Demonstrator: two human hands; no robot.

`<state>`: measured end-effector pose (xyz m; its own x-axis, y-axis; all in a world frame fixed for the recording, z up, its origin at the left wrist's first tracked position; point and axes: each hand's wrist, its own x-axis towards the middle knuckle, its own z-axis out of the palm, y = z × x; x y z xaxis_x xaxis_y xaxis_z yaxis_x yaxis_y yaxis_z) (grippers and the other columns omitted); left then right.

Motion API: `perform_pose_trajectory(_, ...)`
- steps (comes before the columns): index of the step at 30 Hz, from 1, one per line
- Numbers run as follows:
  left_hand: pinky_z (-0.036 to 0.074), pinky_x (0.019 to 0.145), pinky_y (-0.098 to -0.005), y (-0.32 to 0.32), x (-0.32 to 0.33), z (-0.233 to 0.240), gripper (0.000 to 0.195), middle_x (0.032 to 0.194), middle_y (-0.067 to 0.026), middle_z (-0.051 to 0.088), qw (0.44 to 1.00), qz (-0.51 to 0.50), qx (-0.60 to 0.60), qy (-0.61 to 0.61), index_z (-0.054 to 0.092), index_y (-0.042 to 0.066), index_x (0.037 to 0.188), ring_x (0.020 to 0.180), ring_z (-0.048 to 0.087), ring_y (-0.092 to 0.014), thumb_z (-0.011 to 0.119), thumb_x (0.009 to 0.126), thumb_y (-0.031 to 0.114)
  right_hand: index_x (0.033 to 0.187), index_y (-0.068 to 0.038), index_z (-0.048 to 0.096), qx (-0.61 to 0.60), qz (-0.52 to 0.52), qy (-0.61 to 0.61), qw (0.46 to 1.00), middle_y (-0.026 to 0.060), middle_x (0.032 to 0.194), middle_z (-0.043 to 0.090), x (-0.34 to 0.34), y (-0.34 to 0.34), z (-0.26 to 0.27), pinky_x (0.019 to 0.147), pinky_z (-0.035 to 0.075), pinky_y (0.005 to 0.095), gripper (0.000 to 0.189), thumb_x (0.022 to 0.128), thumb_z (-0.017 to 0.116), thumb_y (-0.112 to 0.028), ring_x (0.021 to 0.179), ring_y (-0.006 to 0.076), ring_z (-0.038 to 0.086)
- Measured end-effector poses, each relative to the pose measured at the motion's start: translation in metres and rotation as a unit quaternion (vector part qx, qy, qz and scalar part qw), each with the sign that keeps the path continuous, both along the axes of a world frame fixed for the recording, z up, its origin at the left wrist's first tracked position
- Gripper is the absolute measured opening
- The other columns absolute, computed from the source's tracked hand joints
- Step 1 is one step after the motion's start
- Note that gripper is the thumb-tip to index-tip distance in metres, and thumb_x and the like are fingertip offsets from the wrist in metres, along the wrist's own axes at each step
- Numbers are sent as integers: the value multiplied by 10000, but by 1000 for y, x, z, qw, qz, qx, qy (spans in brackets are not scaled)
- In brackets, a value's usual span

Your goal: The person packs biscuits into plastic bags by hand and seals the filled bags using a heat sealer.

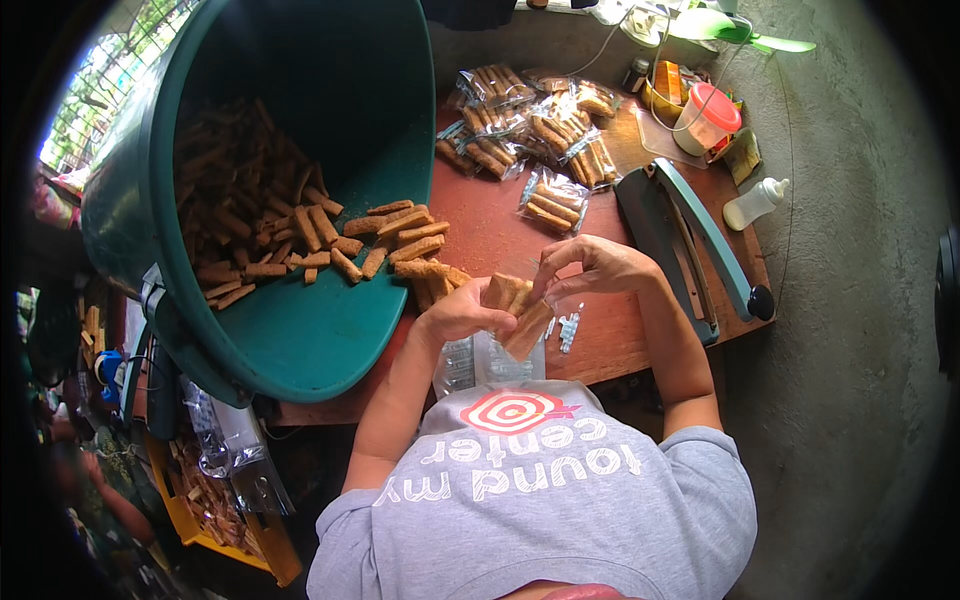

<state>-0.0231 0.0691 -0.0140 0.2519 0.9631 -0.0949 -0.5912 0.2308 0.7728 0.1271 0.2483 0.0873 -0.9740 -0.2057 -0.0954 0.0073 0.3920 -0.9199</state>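
Note:
My left hand (474, 309) grips a transparent plastic bag of brown bread sticks (511, 294), tilted above the table's front edge. The fingertips of my right hand (592, 267) pinch the bag's right side near its mouth. Under my hands lie flat transparent plastic bags (510, 364), partly hidden by my left hand and the held bag. Small white and pale-blue strips (570, 333) are on the wood just right of them. Loose bread sticks (409, 236) spill toward my left hand from a large green plastic tub (300, 352) lying on its side.
Filled bags (555, 124) are heaped at the back of the reddish table (487, 217). An impulse heat sealer (686, 247) stands right, near a squeeze bottle (754, 204) and red-lidded container (709, 116). A green-bladed fan (720, 30) is behind. Lower left sits a yellow crate (279, 551); another person's arm (120, 499) shows beyond.

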Motion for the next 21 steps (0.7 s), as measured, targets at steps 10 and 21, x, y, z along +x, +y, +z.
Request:
perform_pose_trajectory(10, 492, 739, -261, 1, 3, 12, 404, 930, -46, 637, 997, 69, -5, 47, 558, 4, 1086, 824, 611, -116, 741, 728, 36, 933, -24, 677, -5, -61, 10, 998, 49, 882, 666, 3, 8, -10, 781, 463, 279, 191, 805, 690, -165, 837, 131, 591)
perform_pose_trajectory(21, 491, 686, -278, 3, 6, 17, 383, 848, -38, 634, 991, 41, -42, 118, 577, 7, 1046, 733, 601, -115, 750, 705, 41, 932, -18, 674, 15, -47, 15, 999, 58, 897, 677, 3, 0, -19, 801, 477, 302, 181, 773, 691, -104, 842, 153, 609)
